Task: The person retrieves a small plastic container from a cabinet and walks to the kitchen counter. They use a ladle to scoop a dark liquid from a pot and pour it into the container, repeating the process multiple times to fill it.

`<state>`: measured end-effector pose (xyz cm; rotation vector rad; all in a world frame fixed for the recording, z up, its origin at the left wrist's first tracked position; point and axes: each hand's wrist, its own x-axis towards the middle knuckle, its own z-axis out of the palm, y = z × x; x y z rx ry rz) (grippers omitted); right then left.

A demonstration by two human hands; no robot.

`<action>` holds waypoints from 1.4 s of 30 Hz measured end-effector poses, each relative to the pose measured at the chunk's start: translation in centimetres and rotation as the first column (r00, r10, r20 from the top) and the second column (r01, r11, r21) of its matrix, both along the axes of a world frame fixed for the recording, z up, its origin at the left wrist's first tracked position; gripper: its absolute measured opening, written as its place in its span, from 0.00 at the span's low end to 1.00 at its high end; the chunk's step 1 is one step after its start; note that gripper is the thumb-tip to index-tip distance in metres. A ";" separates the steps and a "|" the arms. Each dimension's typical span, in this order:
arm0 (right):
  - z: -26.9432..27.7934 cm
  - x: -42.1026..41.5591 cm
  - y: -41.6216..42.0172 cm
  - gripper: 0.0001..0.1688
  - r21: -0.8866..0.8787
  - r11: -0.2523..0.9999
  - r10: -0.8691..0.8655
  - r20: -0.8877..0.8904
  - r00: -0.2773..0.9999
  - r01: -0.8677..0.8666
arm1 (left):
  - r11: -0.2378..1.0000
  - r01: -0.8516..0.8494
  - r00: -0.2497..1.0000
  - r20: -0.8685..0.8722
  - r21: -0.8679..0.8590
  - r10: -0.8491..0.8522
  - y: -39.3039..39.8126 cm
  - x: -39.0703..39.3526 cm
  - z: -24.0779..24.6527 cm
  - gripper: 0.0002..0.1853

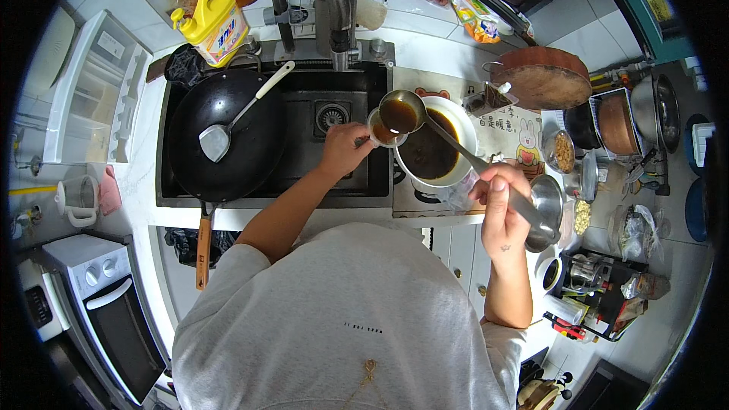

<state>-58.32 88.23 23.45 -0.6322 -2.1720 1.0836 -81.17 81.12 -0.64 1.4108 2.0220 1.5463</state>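
My right hand point(506, 199) grips the handle of a metal ladle point(400, 115), whose bowl holds brown liquid. The ladle's bowl hangs over the rim of a small clear cup point(376, 139), which my left hand point(345, 149) holds at its side; brown liquid shows in the cup too. Right beside and partly under the ladle stands a white pot point(468, 125) of dark brown liquid. Over the left part of the black sink point(364, 196) rests a black wok point(250, 97), with a metal spatula point(214, 143) lying in it.
The faucet point(340, 17) arches over the sink's back. A yellow pump jug point(216, 23) stands behind the wok. Right of the pot are a spice pouch point(487, 99), a round wooden chopping board point(541, 80), a jar of nuts point(564, 151) and a metal bowl point(549, 188). The wok's wooden handle point(203, 250) juts over the counter edge.
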 end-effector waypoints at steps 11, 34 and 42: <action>-0.4 1.4 -0.2 0.08 0.430 0.858 0.263 0.102 0.959 -0.281 | 0.998 0.015 1.000 0.016 -0.054 -0.014 -0.1 -0.5 1.2 0.07; -10.8 4.4 2.9 0.12 -0.138 0.923 -0.364 0.001 0.932 0.360 | 0.998 0.030 0.997 0.071 0.049 -0.033 0.0 -1.5 0.4 0.09; -13.1 4.4 2.6 0.12 -0.010 0.938 -0.345 0.076 0.935 0.347 | 0.999 0.027 0.998 0.063 0.044 -0.030 -0.1 -1.6 0.5 0.09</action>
